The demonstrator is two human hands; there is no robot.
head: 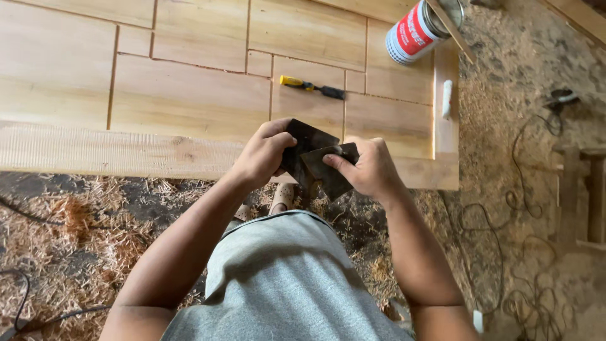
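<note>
Dark sheets of sandpaper (319, 161) sit at the centre of the frame, pinched between both hands: the left hand (262, 155) grips one edge, the right hand (369, 167) clasps the other. Behind them lies a pale wooden door panel (189, 95) with a yellow-handled screwdriver (312, 86) and a red-and-white can (416, 28) at the upper right.

The 2 dark sheets (314, 158) at frame centre look matt and gritty, like abrasive paper. The wooden door panel (189, 95) across the upper frame is pale, smooth and unvarnished, its near edge rough-sawn. The can (413, 31) at top right is glossy metal. Coarse wood shavings (76, 233) litter the floor.
</note>
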